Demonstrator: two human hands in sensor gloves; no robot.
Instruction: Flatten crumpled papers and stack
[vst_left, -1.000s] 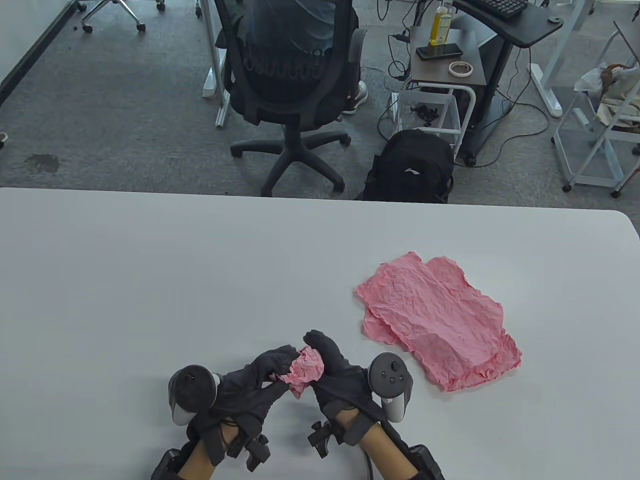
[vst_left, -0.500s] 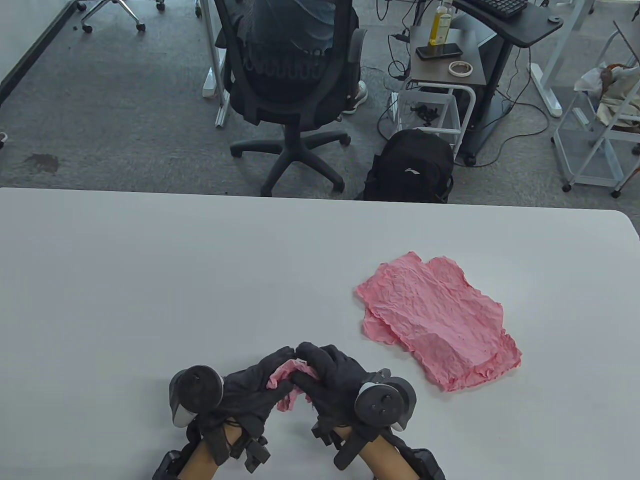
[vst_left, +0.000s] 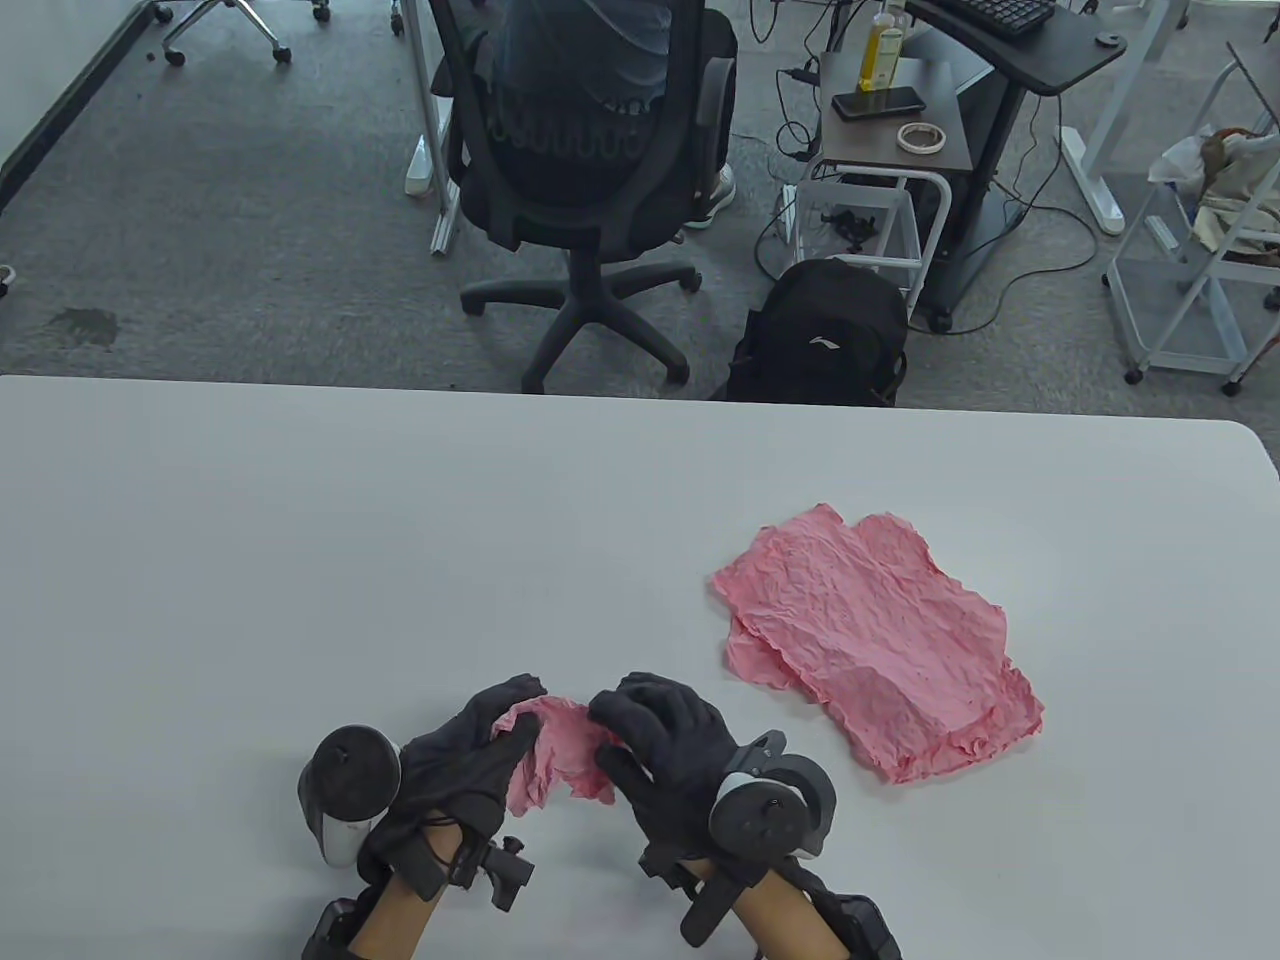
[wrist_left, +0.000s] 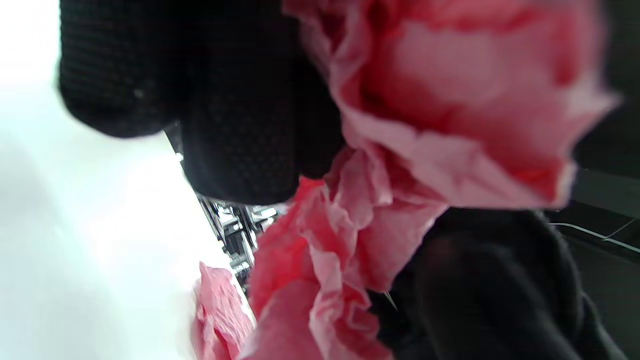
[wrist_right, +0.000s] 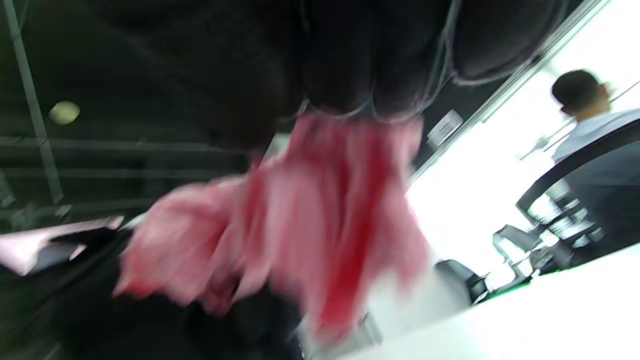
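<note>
- Left hand (vst_left: 465, 755): gloved fingers curled, pinching the left edge of a crumpled pink paper sheet (vst_left: 555, 755).
- Right hand (vst_left: 665, 750): fingers clamped on the sheet's right edge.
- Sheet partly opened between both hands, near table edge.
- Stack of flattened pink papers (vst_left: 880, 640) lies right, on white table (vst_left: 300, 550), apart from the hands.

Black knit gloves, left hand (vst_left: 455, 765), right hand (vst_left: 665, 750), round dark trackers, black wrist mounts

table view looks down from above – both wrist views sit close, sharing the pink paper (vst_left: 555, 755).
</note>
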